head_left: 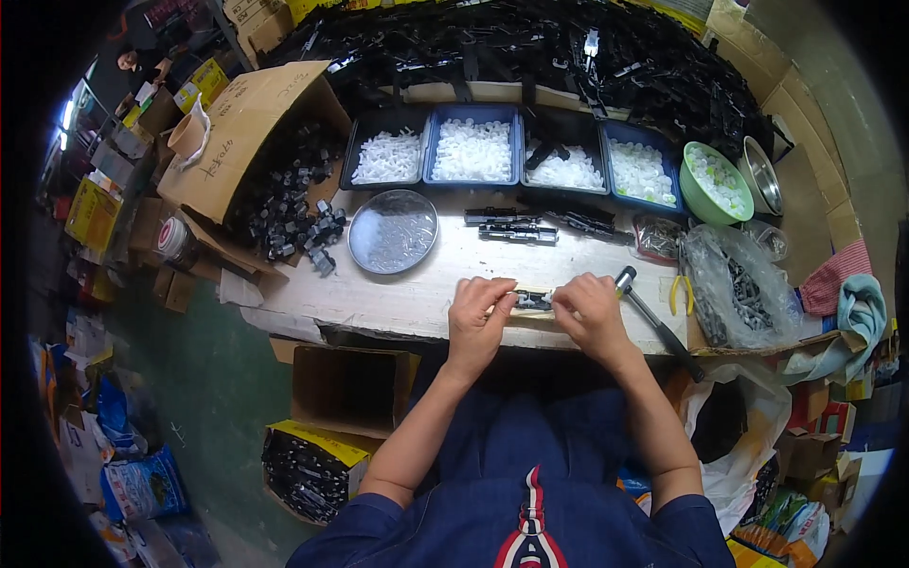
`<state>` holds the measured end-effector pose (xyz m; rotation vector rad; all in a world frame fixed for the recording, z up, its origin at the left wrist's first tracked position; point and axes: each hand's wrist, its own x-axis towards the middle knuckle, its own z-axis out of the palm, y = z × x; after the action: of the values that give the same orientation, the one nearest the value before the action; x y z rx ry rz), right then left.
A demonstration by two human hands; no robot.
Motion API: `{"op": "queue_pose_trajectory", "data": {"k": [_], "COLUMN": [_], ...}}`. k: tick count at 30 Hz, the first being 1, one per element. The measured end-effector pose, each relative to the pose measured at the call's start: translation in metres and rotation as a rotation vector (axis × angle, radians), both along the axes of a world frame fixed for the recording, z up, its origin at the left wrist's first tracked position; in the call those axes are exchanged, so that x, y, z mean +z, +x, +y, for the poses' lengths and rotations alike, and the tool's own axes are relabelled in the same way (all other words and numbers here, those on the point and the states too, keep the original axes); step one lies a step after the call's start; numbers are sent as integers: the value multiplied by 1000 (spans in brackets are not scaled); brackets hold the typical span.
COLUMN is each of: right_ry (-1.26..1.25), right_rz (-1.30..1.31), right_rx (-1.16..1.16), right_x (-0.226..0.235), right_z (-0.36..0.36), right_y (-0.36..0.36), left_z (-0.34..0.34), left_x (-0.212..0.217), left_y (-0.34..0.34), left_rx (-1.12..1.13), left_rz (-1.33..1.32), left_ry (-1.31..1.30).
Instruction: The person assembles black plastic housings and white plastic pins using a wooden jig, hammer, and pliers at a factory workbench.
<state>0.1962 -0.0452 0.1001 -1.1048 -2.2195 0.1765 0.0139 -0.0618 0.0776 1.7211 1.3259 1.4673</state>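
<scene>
At the front edge of the worktable [454,213], my left hand [476,320] pinches the left end of a small black and silver part [533,301]. My right hand [589,312] has its fingers closed at the part's right end. Pale strips, perhaps a wooden fixture, show along the part; my fingers hide both its ends. Beyond my hands lie several finished-looking black assemblies with silver [517,233]. A hammer [655,322] with a black handle lies just right of my right hand. Beside it are yellow-handled pliers [681,293].
Bins of small white pieces [472,151] line the back, below a heap of black parts [530,47]. A round metal dish [393,232] and a carton of dark parts [248,142] stand left. Right are a green bowl [696,204] and a plastic bag of parts [739,284].
</scene>
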Motion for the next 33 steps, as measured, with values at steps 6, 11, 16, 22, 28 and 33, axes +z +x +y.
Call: {"op": "queue_pose_trajectory", "data": {"k": [6, 11, 16, 22, 28, 33], "right_ry": [-78, -195, -399, -627, -478, -470], "right_rz": [-195, -311, -429, -548, -56, 106], "right_rx": [92, 194, 291, 310, 193, -63], "right_x": [-13, -5, 10, 16, 4, 16], "right_z": [19, 34, 51, 61, 58, 32], "right_y": [1, -7, -12, -16, 29, 78], "left_z": [12, 14, 17, 17, 22, 25], "left_x": [-21, -29, -30, -29, -23, -19], "left_y": [8, 7, 8, 8, 14, 15], "left_rx": [-6, -64, -84, -113, -119, -99], "left_rz": [321, 358, 342, 322, 350, 461], "left_ry": [73, 59, 67, 64, -7, 10]}}
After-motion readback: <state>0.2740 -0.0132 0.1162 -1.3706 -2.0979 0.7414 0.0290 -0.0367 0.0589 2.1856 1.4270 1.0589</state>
